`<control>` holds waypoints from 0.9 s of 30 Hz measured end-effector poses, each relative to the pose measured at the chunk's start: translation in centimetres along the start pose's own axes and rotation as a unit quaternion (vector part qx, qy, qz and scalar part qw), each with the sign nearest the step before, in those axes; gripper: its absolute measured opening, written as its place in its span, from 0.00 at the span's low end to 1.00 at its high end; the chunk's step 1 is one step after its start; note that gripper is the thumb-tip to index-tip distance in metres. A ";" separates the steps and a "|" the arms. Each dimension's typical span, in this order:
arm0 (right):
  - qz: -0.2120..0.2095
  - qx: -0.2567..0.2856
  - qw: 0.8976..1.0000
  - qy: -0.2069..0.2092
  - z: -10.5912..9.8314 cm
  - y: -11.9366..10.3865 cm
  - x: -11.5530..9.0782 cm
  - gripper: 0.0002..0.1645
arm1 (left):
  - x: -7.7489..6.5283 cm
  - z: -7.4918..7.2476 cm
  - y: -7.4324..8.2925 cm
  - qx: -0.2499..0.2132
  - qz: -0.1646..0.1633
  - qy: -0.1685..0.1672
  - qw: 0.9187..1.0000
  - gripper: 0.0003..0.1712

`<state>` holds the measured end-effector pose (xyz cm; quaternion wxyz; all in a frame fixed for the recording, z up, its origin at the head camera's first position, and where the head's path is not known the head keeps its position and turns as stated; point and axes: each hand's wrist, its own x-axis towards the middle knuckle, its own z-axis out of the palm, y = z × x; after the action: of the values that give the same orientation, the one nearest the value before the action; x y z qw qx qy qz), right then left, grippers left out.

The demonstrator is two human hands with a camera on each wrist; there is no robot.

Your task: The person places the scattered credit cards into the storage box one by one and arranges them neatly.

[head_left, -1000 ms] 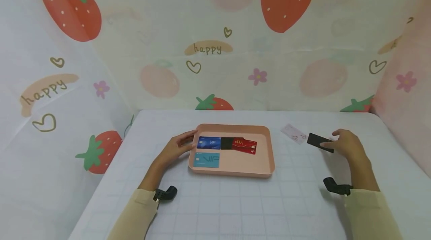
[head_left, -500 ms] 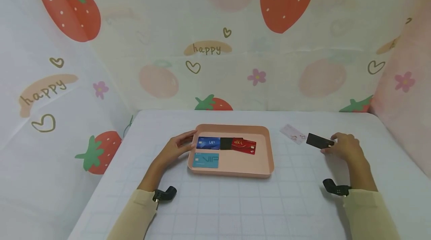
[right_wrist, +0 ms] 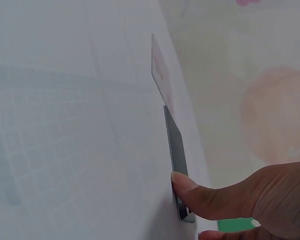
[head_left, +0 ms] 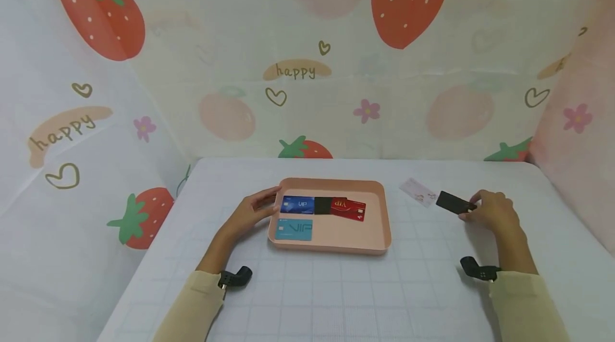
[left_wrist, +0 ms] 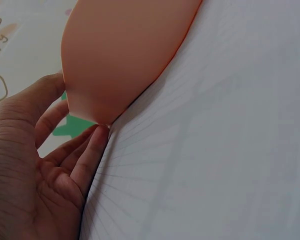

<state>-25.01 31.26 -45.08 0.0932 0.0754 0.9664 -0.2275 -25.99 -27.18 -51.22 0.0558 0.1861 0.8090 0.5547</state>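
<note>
My right hand [head_left: 495,208] pinches the near right end of a black card [head_left: 454,203], with the thumb [right_wrist: 185,182] laid on its face in the right wrist view. That card's far end points at a pale pink-white card [head_left: 417,191] on the table. At the left, the fingers of my left hand [head_left: 250,213] touch the end wall of a peach tray [head_left: 353,243]. Inside the tray are a blue VIP card [head_left: 297,205], a dark card [head_left: 322,205], a red VIP card [head_left: 349,209] overlapping it, and a light blue VIP card [head_left: 293,229].
A white table [head_left: 336,299] with a faint grid carries everything. Behind it hangs a strawberry-print cloth [head_left: 408,80], which also covers both sides. Black camera mounts [head_left: 235,277] sit on both wrists.
My right fingers shifted from over the black card to its right end, and the card has turned and tipped slightly. The left hand and the tray kept their places.
</note>
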 end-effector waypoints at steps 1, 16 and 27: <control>-0.002 -0.001 1.000 0.002 0.0 0.0 0.0 0.38 | 0.0 0.0 0.0 0.002 0.002 0.001 1.000 0.35; -0.012 -0.013 1.000 0.011 0.0 0.6 -0.1 0.39 | 0.1 0.2 -0.3 -0.005 -0.002 -0.002 1.000 0.34; -0.012 -0.004 1.000 0.001 -0.4 0.9 0.1 0.38 | 0.3 0.1 -0.4 -0.002 0.001 0.000 1.000 0.36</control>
<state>-25.00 32.25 -45.09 0.0894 0.0637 0.9682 -0.2248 -26.30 -27.13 -51.62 0.0554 0.1868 0.8079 0.5561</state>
